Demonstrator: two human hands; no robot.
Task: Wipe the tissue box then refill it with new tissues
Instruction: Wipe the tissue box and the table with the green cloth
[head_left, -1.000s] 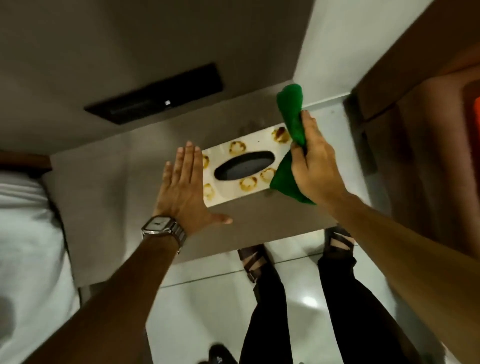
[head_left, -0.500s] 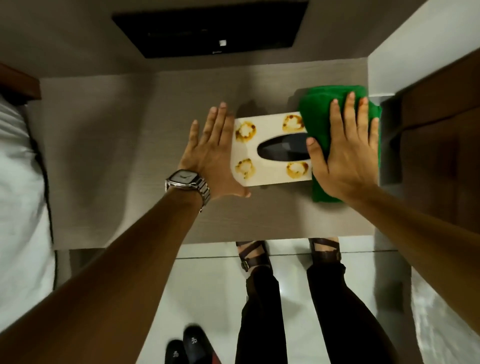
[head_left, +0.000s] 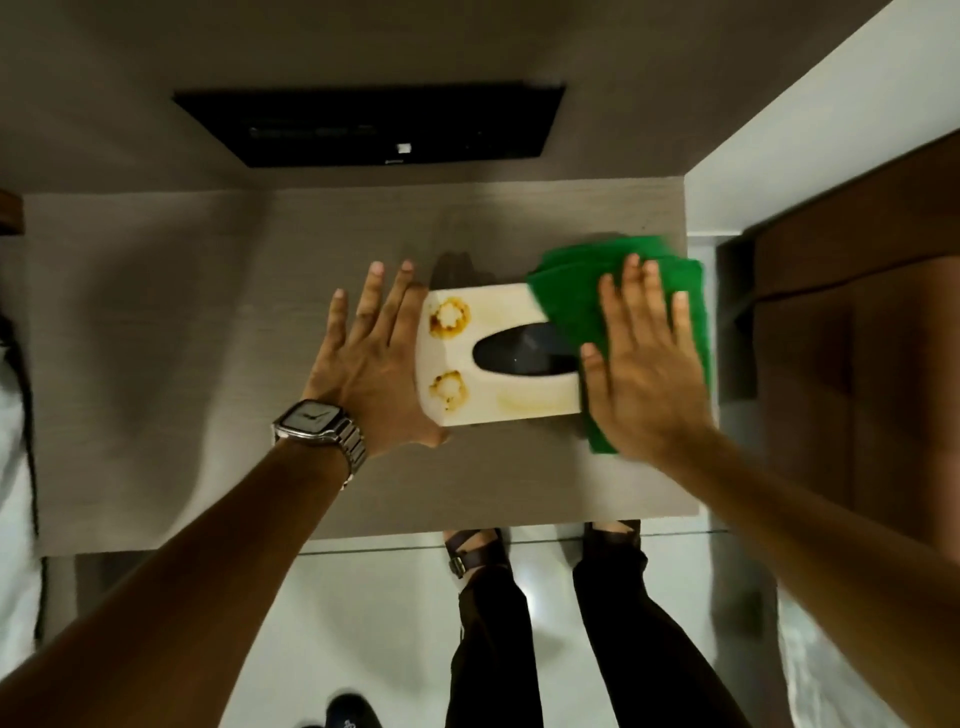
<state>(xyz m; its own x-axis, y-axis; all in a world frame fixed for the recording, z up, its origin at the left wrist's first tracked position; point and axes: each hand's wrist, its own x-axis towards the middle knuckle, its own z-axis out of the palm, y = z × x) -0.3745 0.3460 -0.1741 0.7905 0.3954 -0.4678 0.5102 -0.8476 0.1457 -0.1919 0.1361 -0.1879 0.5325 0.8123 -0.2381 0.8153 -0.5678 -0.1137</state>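
Note:
A white tissue box (head_left: 498, 317) with yellow flower prints and a dark oval slot lies flat on a grey wooden table (head_left: 208, 332). My left hand (head_left: 371, 358), with a wristwatch, rests flat against the box's left end, fingers spread. My right hand (head_left: 641, 358) lies flat on a green cloth (head_left: 569, 291) that covers the right end of the box. The slot looks dark and empty; no tissues show.
A black flat panel (head_left: 374, 127) hangs on the wall behind the table. A brown wooden cabinet (head_left: 857, 338) stands right of the table, white bedding (head_left: 15, 467) at the left. My legs and sandals (head_left: 470, 553) are below the table's front edge.
My right hand went from gripping the bunched cloth to pressing it flat on the box's right end. The left hand stays against the left end. The view shifted so the box sits square.

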